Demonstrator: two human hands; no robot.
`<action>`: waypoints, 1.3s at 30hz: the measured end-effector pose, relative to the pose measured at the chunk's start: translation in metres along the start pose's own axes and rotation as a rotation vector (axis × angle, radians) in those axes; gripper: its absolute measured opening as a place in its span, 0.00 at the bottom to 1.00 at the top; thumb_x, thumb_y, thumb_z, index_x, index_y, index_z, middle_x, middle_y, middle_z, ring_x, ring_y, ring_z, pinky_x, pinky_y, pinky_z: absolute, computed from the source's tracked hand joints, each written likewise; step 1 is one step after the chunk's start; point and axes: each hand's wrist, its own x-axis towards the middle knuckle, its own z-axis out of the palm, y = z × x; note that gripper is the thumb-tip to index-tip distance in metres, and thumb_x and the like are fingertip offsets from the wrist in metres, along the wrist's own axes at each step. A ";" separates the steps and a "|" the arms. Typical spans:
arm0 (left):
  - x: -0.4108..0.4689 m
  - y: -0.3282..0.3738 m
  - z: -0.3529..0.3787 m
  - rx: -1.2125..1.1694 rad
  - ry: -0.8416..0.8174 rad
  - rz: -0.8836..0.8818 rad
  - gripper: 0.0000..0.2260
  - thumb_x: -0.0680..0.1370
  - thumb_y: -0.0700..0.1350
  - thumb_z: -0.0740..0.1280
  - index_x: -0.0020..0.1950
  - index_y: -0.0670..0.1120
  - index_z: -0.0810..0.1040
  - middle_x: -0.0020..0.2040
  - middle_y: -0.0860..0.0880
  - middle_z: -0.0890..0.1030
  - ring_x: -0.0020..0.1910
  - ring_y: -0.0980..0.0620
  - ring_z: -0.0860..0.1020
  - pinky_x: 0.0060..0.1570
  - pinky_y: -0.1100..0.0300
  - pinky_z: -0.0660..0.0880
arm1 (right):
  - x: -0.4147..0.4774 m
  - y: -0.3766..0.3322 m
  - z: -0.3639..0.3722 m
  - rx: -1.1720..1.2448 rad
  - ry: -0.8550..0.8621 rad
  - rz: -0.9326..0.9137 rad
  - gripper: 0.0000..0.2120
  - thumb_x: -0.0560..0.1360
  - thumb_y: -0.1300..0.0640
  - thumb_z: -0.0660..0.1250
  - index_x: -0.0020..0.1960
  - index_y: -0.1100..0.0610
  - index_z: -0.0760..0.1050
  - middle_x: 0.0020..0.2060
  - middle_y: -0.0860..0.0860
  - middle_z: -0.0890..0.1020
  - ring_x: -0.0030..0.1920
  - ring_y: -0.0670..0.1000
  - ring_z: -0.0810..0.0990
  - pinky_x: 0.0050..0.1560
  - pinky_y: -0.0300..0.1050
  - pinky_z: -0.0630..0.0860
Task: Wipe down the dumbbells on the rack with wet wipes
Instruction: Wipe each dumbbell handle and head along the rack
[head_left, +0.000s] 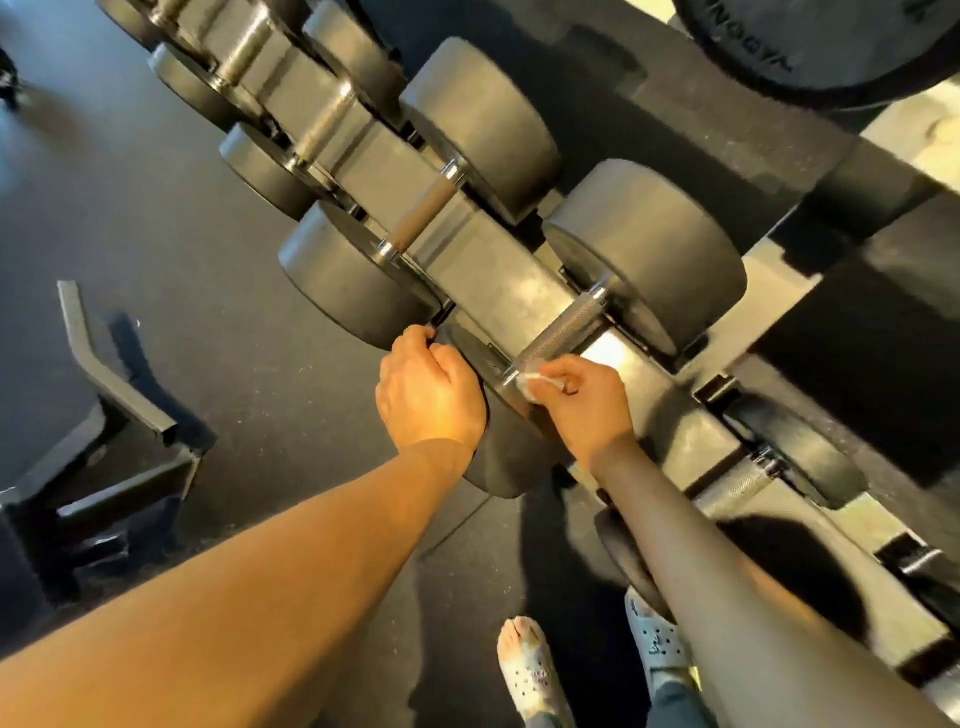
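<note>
A row of black round-headed dumbbells lies on a dark rack (498, 270) running from upper left to lower right. The nearest large dumbbell (644, 249) has a knurled steel handle (563, 330). My left hand (428, 395) lies over its near head, fingers curled round the head's edge. My right hand (587, 402) pinches a small white wet wipe (535, 384) against the near end of that handle. Another big dumbbell (483, 130) sits just beyond it on the rack.
Smaller dumbbells (270, 171) line the rack toward the upper left, and another (795, 462) lies lower right. A black weight plate (810, 41) sits top right. A metal bench frame (114, 384) stands on the dark rubber floor at left. My feet in light clogs (530, 675) are below.
</note>
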 end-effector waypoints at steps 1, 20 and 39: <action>0.000 -0.001 0.000 -0.005 -0.003 0.002 0.21 0.79 0.50 0.50 0.61 0.47 0.78 0.57 0.48 0.81 0.56 0.47 0.77 0.57 0.45 0.76 | 0.005 -0.005 -0.002 0.086 0.123 0.028 0.01 0.76 0.58 0.74 0.48 0.54 0.82 0.41 0.47 0.85 0.43 0.46 0.84 0.44 0.37 0.80; 0.002 0.002 -0.001 0.003 -0.015 0.000 0.18 0.79 0.49 0.51 0.60 0.48 0.76 0.54 0.47 0.80 0.54 0.43 0.78 0.57 0.41 0.76 | 0.005 -0.027 0.016 0.580 0.388 0.235 0.03 0.78 0.60 0.73 0.48 0.56 0.79 0.40 0.52 0.82 0.37 0.46 0.79 0.34 0.33 0.76; 0.002 0.001 -0.002 0.012 -0.020 0.025 0.13 0.83 0.47 0.55 0.60 0.46 0.76 0.55 0.47 0.80 0.55 0.44 0.76 0.58 0.40 0.74 | 0.012 -0.025 0.006 0.579 0.233 0.298 0.10 0.74 0.57 0.77 0.43 0.63 0.79 0.34 0.53 0.77 0.34 0.47 0.73 0.35 0.37 0.72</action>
